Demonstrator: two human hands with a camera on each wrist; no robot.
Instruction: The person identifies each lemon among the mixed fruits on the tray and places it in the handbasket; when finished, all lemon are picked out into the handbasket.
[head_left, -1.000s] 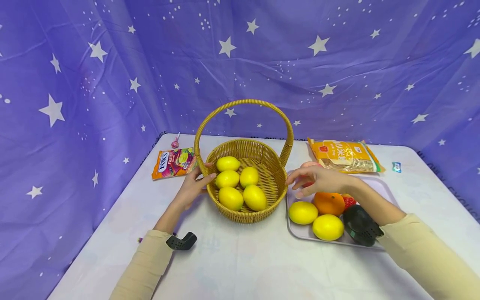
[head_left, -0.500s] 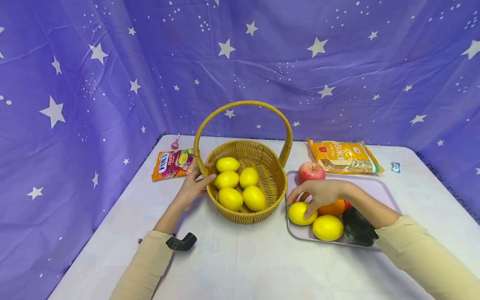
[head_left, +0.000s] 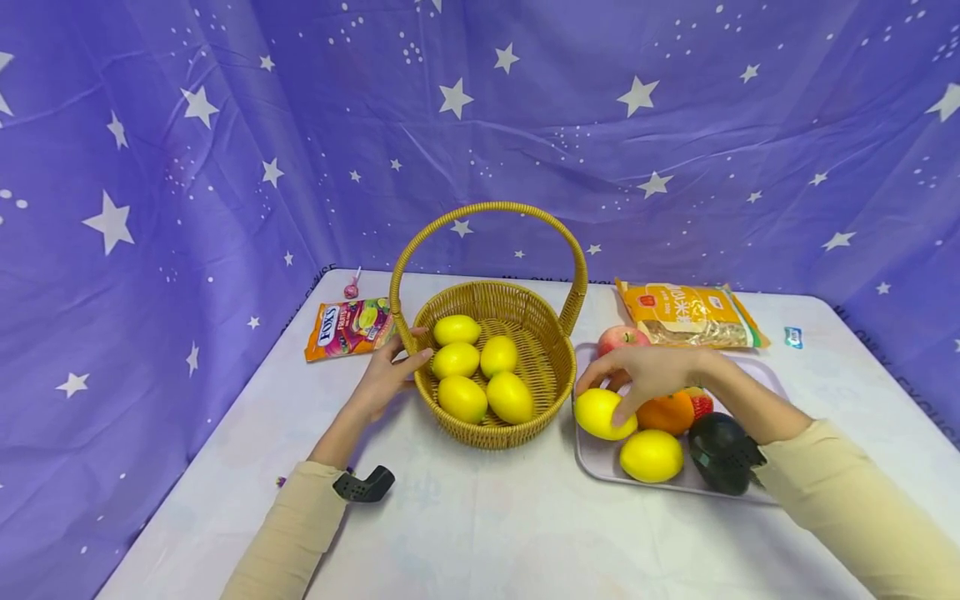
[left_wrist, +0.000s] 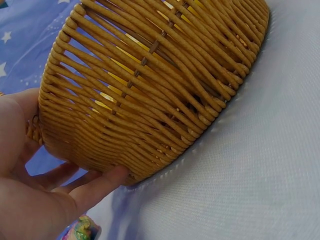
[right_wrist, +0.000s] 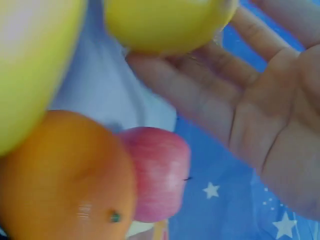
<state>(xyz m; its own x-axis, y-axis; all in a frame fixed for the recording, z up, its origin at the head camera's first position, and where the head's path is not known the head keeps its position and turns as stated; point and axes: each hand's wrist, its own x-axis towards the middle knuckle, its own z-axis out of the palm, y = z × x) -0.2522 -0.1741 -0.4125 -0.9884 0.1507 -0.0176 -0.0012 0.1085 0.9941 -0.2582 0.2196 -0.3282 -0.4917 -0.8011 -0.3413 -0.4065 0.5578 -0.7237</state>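
My right hand [head_left: 641, 375] grips a lemon [head_left: 603, 415] between thumb and fingers over the left end of the pale lilac tray [head_left: 592, 471]. In the right wrist view that held lemon [right_wrist: 167, 25] sits against the fingers. A second lemon [head_left: 651, 457] lies just in front, beside an orange [head_left: 667, 414]. Several lemons [head_left: 462, 400] fill the left part of a woven basket [head_left: 491, 437] with a tall hoop handle. My left hand [head_left: 386, 379] rests on the basket's left side. In the left wrist view, its fairly straight fingers [left_wrist: 102, 187] touch the wicker wall.
Also on the tray are an apple [head_left: 621, 337], an avocado [head_left: 718, 454] and a partly hidden strawberry-like red fruit [head_left: 702, 405]. Behind lies an orange grain bag [head_left: 693, 315]. A candy bag [head_left: 348, 327] and lollipop [head_left: 351, 290] lie left of the basket; a small blue packet [head_left: 793, 337] is far right.
My right hand has come down from above the apple onto the left lemon, taken hold of it and shifted it slightly up. The front lemon has moved a little left. My left hand stays put.
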